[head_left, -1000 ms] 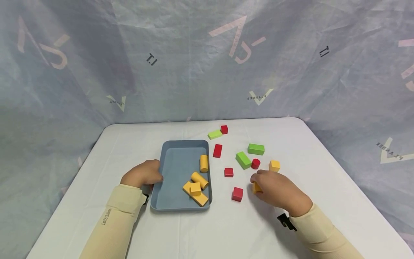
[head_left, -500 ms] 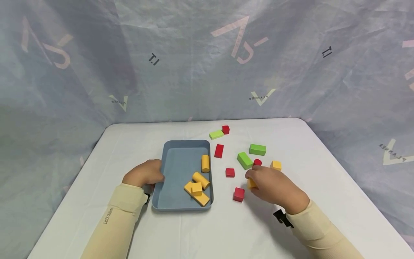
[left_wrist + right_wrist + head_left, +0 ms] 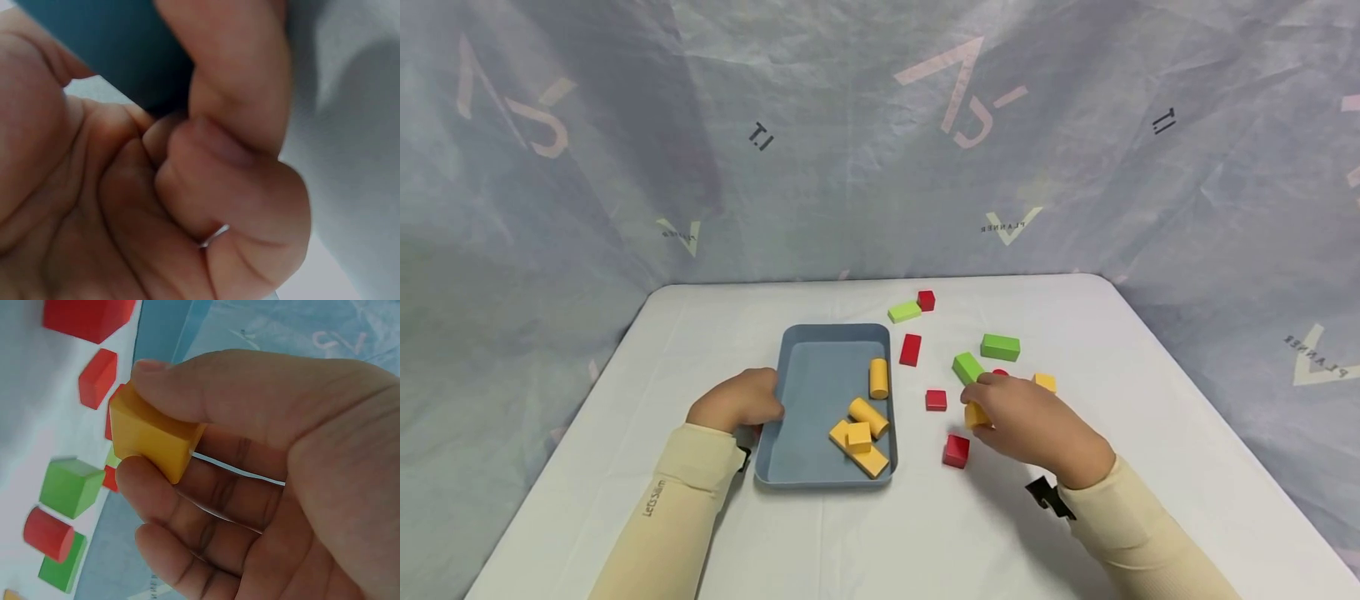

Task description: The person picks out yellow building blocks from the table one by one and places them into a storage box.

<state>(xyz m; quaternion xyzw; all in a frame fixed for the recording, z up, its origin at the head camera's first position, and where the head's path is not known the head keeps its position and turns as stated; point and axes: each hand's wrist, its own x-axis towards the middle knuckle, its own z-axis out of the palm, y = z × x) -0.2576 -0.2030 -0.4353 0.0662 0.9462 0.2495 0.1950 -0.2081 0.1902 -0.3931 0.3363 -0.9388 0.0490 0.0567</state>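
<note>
My left hand (image 3: 737, 402) grips the left wall of a blue-grey tray (image 3: 811, 379); in the left wrist view its fingers curl at the dark tray wall (image 3: 119, 50). Inside the tray lie two yellow cylinders (image 3: 878, 379) and a flat yellow block (image 3: 872, 461) with a small yellow block (image 3: 859, 437) on top. My right hand (image 3: 1033, 425) pinches a yellow block (image 3: 150, 434) between thumb and fingers, right of the tray. Just left of and below that hand sits a red cube (image 3: 957, 451).
Green blocks (image 3: 1001, 347), a red cylinder (image 3: 49, 534) and a partly hidden yellow cube (image 3: 1045, 382) lie beyond my right hand. Small red blocks (image 3: 936, 401) stand between it and the tray. Farther back are a light green block (image 3: 905, 312) and another red cube (image 3: 927, 301).
My right hand has moved left and slightly away from me with the yellow block, now covering more of the red cylinder and yellow cube. The left hand keeps its grip on the tray.
</note>
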